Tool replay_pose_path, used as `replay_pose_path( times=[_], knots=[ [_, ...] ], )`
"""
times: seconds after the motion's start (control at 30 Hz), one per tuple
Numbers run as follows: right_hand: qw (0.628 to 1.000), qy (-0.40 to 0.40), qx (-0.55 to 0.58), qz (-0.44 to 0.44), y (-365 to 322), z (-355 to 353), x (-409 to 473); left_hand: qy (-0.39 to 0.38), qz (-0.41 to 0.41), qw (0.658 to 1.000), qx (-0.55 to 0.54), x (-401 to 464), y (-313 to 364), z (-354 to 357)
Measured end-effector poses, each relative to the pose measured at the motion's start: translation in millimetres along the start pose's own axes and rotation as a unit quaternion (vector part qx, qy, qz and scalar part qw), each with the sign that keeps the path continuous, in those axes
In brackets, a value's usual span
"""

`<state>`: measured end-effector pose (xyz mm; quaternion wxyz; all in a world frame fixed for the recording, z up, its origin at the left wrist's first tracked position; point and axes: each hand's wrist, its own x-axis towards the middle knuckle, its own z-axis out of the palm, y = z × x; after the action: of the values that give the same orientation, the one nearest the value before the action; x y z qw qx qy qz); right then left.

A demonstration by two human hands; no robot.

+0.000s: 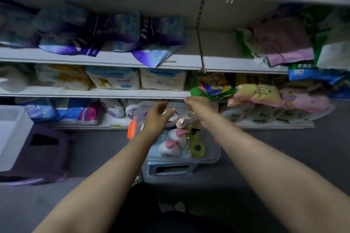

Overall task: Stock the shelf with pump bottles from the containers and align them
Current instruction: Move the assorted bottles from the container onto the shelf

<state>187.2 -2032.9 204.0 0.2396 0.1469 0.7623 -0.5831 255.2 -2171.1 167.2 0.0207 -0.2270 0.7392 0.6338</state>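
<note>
Bottles with pumps sit in a clear box (214,154) on the floor by the low shelf (94,92). Two white bottles (169,148) have pink tops, and two yellow-green bottles (197,149) stand just beside them. My left hand (157,119) hangs over the box with loose fingers and holds nothing. My right hand (198,108) is over the far end, fingers bent down; I cannot tell if it holds anything. A purple stool (37,157) sits to the left.
</note>
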Motion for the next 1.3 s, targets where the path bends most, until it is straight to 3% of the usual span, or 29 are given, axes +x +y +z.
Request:
replay_pose_path(
  times=[0.33,0.43,0.57,0.7,0.83,1.03,1.3],
  knots=[
    [0.988,-0.037,-0.034,0.149,137,14,12,-0.14,-0.162,0.972,0.099,11,-133,4],
    [0.979,-0.07,-0.078,0.176,163,26,31,-0.189,-0.17,0.956,0.146,30,-155,6],
    [0.968,-0.055,-0.044,0.241,177,43,52,-0.24,-0.158,0.943,0.169,46,-177,10],
    [0.963,-0.053,-0.049,0.261,187,53,66,-0.258,-0.148,0.944,0.143,54,-185,14],
    [0.961,-0.103,-0.056,0.25,200,54,71,-0.28,-0.138,0.942,0.122,59,-186,13],
    [0.962,-0.096,-0.049,0.252,200,53,73,-0.293,-0.116,0.946,0.082,63,-186,11],
    [0.965,-0.101,-0.054,0.234,183,56,54,-0.254,-0.131,0.957,0.056,57,-167,12]
  ],
)
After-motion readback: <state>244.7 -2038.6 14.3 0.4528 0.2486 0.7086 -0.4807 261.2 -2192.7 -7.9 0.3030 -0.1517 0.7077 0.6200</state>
